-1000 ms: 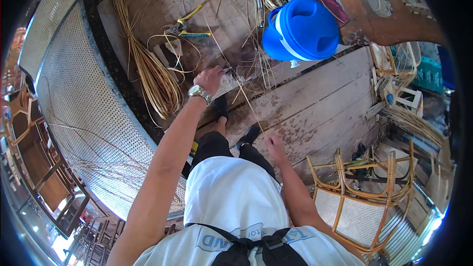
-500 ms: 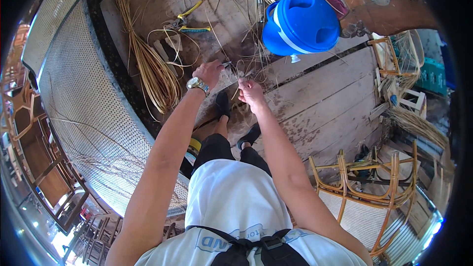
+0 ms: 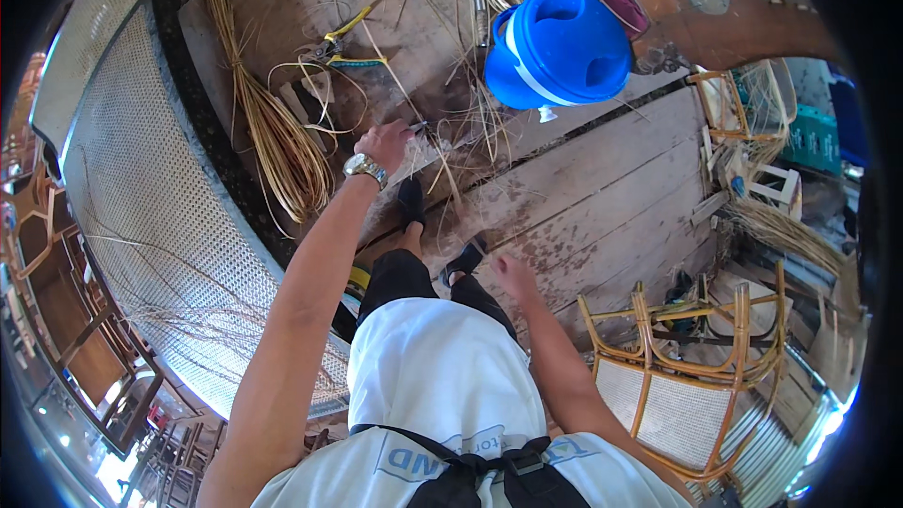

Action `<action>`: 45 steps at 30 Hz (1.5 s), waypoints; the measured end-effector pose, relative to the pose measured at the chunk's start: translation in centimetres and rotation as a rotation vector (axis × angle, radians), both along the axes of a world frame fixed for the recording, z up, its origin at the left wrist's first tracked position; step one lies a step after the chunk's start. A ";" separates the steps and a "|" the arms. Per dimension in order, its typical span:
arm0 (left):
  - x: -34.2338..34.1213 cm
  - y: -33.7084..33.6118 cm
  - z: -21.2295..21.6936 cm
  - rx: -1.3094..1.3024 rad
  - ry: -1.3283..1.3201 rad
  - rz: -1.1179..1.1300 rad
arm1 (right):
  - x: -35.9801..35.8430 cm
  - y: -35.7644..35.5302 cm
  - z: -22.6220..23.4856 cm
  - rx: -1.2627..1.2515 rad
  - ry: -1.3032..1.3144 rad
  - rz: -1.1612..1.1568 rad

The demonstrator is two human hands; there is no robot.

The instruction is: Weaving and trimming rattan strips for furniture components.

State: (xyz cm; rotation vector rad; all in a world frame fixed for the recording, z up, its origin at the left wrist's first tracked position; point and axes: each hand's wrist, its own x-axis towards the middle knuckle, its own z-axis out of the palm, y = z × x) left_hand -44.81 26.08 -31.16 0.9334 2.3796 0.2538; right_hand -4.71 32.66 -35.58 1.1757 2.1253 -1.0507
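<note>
My left hand point(image 3: 384, 144), with a metal-banded watch at the wrist, is closed around a small knife point(image 3: 419, 126); only a short dark metal part shows past its fingers. A thin cane strip point(image 3: 395, 78) runs from the floor past this blade and down toward my right. Lower and further right, my right hand point(image 3: 513, 275) is closed and slightly blurred, with the strip's end apparently in its fingers. Loose cane strands point(image 3: 484, 122) lie tangled on the floor beyond both hands. Left of them rests a tied bundle of cane point(image 3: 273, 136), near yellow-handled pruning shears point(image 3: 331, 47).
A blue water jug point(image 3: 564, 47) stands ahead to the right. Along my left stretches a large woven cane panel with a dark frame point(image 3: 179, 160). A rattan chair point(image 3: 673, 395) lies at the lower right, and a wooden furniture piece point(image 3: 743, 38) is at the upper right.
My right hand has moved down and right, away from the left hand, and the cane strip now stretches further toward me. The left hand keeps its place near the loose strands.
</note>
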 end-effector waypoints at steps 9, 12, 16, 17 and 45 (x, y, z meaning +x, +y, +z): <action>-0.4 -0.1 -1.1 0.033 -0.042 0.024 | -20.3 3.7 1.4 0.122 0.510 -0.011; -0.4 -0.1 -0.4 0.022 -0.041 0.032 | -22.1 3.4 1.5 0.147 0.473 -0.078; -0.6 -0.5 -1.6 0.089 -0.019 -0.046 | -21.7 2.4 2.8 -0.572 0.418 -0.810; -0.2 0.1 -0.3 0.060 -0.045 -0.002 | -21.3 2.4 2.7 -0.569 0.410 -0.814; 0.2 1.5 7.2 0.550 -0.395 0.330 | 34.2 -9.8 0.1 0.095 0.140 -0.343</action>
